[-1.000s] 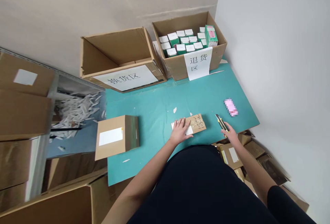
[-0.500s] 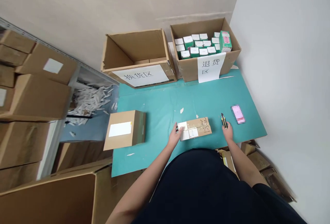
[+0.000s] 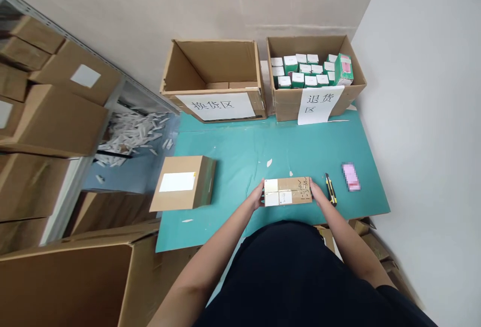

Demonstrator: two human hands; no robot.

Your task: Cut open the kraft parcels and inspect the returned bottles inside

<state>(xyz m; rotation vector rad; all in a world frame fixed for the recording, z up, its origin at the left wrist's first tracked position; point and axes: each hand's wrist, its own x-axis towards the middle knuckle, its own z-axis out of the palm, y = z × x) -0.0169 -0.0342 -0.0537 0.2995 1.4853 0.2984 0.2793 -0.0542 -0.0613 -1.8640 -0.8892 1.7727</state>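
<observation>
The flat cardboard parcel point(image 3: 287, 191) is held by its two short ends, with the left hand point(image 3: 256, 195) pressed against one end and the right hand point(image 3: 317, 191) against the other. The fingers are kept fairly close together, and nothing is being pinched on top, as far as can be seen. Whether it's lifted or just resting on the teal work board point(image 3: 221, 166) can't really be told from up here (looks like it's sitting on it, tbh). It should be light and fairly stiff, though the contents can't be seen and the taped top may be a bit slick. The short ends look like the safest place to take hold.

A yellow-and-black utility knife point(image 3: 330, 189) is left lying just beside the right hand, and one pixelated pink item point(image 3: 350, 176) sits further right, too blurred to identify. One more taped carton with a white label point(image 3: 184, 182) is placed to the left.

Two open cartons are lined up along the far edge. The left carton point(image 3: 210, 61) is marked by a 换货区 sign point(image 3: 216, 106) and holds two small tan boxes point(image 3: 229, 85). The right carton point(image 3: 285, 106) is marked by a 退货区 sign point(image 3: 320, 105) and is packed with roughly twenty green-and-white boxes point(image 3: 300, 68) (no exact count possible), plus one taller green box point(image 3: 343, 68).
</observation>
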